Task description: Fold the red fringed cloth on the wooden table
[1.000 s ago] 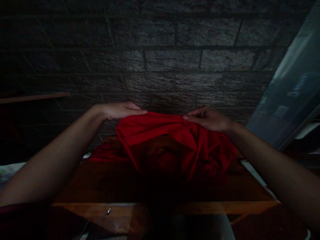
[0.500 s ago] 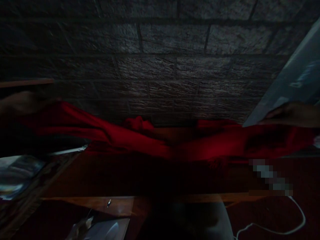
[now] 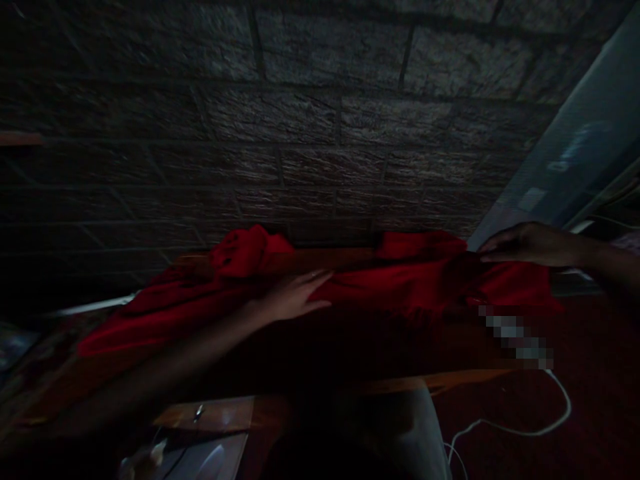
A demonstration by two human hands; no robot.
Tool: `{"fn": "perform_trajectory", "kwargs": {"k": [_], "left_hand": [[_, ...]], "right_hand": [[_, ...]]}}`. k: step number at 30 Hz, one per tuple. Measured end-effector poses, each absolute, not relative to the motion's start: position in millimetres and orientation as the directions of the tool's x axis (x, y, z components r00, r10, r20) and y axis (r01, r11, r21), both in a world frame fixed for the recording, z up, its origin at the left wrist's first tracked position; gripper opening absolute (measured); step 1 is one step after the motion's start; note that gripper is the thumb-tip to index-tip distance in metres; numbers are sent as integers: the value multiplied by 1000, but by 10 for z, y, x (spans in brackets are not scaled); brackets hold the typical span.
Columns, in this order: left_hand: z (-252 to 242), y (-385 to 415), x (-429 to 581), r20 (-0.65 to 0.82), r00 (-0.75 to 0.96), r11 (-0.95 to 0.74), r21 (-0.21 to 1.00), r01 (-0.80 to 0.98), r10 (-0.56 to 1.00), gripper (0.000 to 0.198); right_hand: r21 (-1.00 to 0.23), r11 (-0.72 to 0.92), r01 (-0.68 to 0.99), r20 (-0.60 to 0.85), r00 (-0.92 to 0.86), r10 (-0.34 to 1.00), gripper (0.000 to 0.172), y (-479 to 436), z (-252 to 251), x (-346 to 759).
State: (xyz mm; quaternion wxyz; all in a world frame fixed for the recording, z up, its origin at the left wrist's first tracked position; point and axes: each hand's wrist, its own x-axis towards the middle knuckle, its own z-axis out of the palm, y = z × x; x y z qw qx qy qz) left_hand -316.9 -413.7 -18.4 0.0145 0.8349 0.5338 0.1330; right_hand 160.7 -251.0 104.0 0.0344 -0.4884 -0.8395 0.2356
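A long red cloth (image 3: 395, 285), perhaps a scarf with a fringe, stretches across the dark wooden table (image 3: 350, 353). My left hand (image 3: 295, 297) lies over its middle with the fingers stretched out and the thumb apart. At the right end my right hand (image 3: 523, 243) pinches the cloth between thumb and fingers and lifts it slightly. The left end of the cloth lies loose over the table. Bunched red fabric (image 3: 245, 252) sits behind it at the left, and a folded red piece (image 3: 417, 244) behind it at the right. The scene is dim.
A stone block wall (image 3: 310, 120) rises behind the table. To the right stands a grey panel (image 3: 565, 140). A blurred-out object (image 3: 517, 337) lies at the table's right, with a white cable (image 3: 530, 432) trailing below. A chair back (image 3: 425, 427) is at the front.
My left hand has let go of the cloth's left end and moved right onto its middle. The cloth has come down onto the table. My right hand still holds its end.
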Motion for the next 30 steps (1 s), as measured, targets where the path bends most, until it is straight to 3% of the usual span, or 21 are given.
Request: {"fn": "perform_trajectory", "kwargs": {"k": [4, 8, 11, 14, 18, 21, 24, 28, 30], "left_hand": [[-612, -3856, -2452, 204, 536, -550, 11, 835, 819, 52], [-840, -3613, -2511, 193, 601, -598, -81, 797, 775, 34], [-955, -3577, -2671, 247, 646, -647, -91, 757, 722, 31], [-1003, -3650, -2789, 305, 626, -636, -80, 767, 717, 43], [-985, -3734, -2926, 303, 626, -661, 19, 750, 719, 46], [-957, -3756, -3040, 251, 647, -685, 109, 720, 720, 49], [-935, -3769, -3116, 235, 602, -644, 194, 740, 763, 56], [-800, -3795, -3069, 337, 418, -524, 347, 778, 844, 53], [-617, -3803, -2998, 341, 273, -407, 430, 806, 900, 58]], "right_hand": [[-419, 376, 826, -70, -442, 894, 61, -2773, 1274, 1772], [-445, 243, 862, -84, -310, 947, 66, -3047, 1362, 2056], [-444, 215, 870, -100, -286, 953, 62, -3141, 1330, 2277], [-439, 253, 862, -111, -331, 937, 54, -3160, 1278, 2437], [-431, 290, 854, -147, -384, 911, 48, -3153, 1241, 2488], [-331, 298, 895, -110, -350, 930, 27, -3094, 1246, 2502], [-161, 228, 960, 51, -223, 974, 16, -2980, 1291, 2614], [77, -2, 997, 375, -27, 927, 32, -2856, 1422, 2804], [105, -108, 989, 496, 42, 867, 38, -2835, 1528, 2851]]}}
